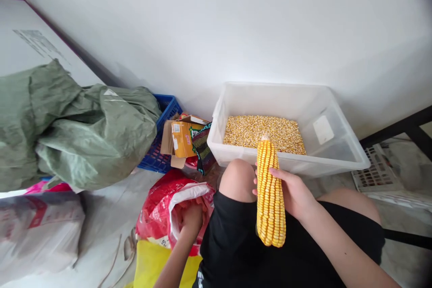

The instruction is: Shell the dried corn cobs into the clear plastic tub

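Observation:
A full ear of corn [270, 198], yellow with its kernels on, is gripped in my right hand [295, 191] above my lap. The thumb lies across its front and the fingers wrap behind it. My left hand [192, 218] reaches into the mouth of a red and white plastic bag [158, 202] beside my left knee; its fingers are hidden inside. Beyond my knees stands a translucent plastic tub [286, 162], with a layer of loose corn kernels [263, 130] on its bottom, mostly toward the left.
Left of the tub sit an orange carton [184, 139] and a blue crate [153, 155] partly under a green cloth [97, 135]. A yellow bag [148, 261] lies below the red one. At right are a white basket [376, 168] and a black metal frame [398, 128].

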Motion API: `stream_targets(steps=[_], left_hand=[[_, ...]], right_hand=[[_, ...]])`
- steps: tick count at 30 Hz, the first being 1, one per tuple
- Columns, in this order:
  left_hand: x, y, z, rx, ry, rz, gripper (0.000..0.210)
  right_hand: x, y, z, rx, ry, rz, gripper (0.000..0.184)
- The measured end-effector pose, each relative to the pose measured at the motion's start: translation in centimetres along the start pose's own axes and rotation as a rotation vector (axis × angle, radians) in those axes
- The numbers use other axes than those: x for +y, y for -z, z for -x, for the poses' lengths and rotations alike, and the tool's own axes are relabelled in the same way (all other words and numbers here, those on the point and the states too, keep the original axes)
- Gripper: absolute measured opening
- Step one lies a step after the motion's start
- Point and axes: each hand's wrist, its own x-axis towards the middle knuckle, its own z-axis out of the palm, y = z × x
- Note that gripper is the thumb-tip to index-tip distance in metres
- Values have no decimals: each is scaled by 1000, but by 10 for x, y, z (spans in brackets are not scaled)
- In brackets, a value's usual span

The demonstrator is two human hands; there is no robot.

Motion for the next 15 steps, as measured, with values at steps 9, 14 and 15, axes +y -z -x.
stream_targets(steps=[9, 14, 15], left_hand=[[92, 92, 73, 396, -466, 676, 33], [139, 143, 51, 609, -864, 273, 43], [143, 150, 43, 534, -928, 223, 43]], right_hand=[[25, -19, -8, -14, 237, 408, 49], [16, -26, 2, -153, 333, 700, 52], [12, -24, 4, -150, 336, 756, 52]])
